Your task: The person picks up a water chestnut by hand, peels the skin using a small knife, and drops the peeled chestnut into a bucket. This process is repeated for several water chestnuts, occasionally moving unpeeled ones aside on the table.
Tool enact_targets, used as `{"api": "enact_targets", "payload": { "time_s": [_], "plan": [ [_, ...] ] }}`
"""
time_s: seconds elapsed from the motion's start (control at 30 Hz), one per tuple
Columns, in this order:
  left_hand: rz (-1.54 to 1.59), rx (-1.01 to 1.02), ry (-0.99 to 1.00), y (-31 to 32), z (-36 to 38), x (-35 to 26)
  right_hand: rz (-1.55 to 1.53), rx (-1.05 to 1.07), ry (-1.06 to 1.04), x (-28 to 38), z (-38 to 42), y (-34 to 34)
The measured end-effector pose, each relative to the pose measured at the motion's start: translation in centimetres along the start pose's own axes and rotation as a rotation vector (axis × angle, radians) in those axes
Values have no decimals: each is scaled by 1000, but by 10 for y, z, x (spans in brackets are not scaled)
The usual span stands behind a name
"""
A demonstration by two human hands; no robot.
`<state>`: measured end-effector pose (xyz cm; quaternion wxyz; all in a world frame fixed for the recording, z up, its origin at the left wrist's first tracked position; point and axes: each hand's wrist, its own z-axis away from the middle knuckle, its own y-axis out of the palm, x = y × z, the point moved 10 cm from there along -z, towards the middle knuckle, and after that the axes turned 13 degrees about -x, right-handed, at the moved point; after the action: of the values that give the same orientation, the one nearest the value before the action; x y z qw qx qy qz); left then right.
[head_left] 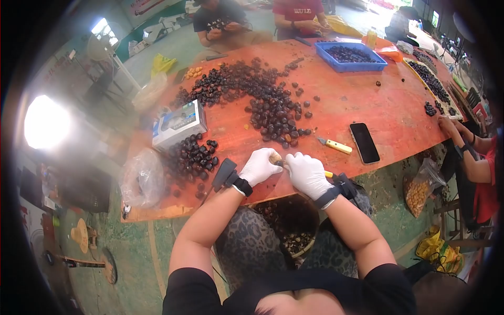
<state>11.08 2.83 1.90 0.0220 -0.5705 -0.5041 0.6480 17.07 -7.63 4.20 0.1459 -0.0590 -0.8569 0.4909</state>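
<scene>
My left hand (261, 167), in a white glove, pinches a small brownish nut (275, 157) at the table's front edge. Beside it on the right, my gloved right hand (306, 173) is closed round a tool with a yellow handle (328, 174), whose tip meets the nut between the hands. Just beyond my hands lies a big spread of dark round nuts (273, 113) on the red table (336, 113). A smaller pile of dark nuts (194, 155) sits left of my left hand.
A yellow-handled knife (336, 145) and a black phone (364, 143) lie to the right. A white box (181, 126) and plastic bag (143, 178) stand left. Behind is a blue tray (350, 56). Several people sit around the table. Between my knees is a basket (304, 249).
</scene>
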Motion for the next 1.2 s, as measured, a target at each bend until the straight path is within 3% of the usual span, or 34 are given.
{"api": "enact_targets", "payload": {
  "time_s": [0.3,0.4,0.5,0.63,0.83,0.9,1.03,1.2],
  "plan": [
    [17,25,-87,-6,3,4,7,95,48,-5,8,-6],
    [-230,-66,108,-32,-1,17,-15,91,101,-15,11,-9],
    [-455,-65,8,-66,-3,32,-28,89,102,-16,10,-10],
    [-317,-320,135,-67,-26,-5,-34,95,115,-15,9,-9],
    [-183,-374,106,-34,-44,17,-2,94,121,-18,11,-5],
    [-71,-338,84,-33,-33,12,-34,43,130,-20,12,-11],
    [28,30,134,-1,2,-16,-27,-28,42,-13,6,-17],
    [45,78,52,7,-2,-6,-11,-25,-24,2,3,-11]
  ]
}}
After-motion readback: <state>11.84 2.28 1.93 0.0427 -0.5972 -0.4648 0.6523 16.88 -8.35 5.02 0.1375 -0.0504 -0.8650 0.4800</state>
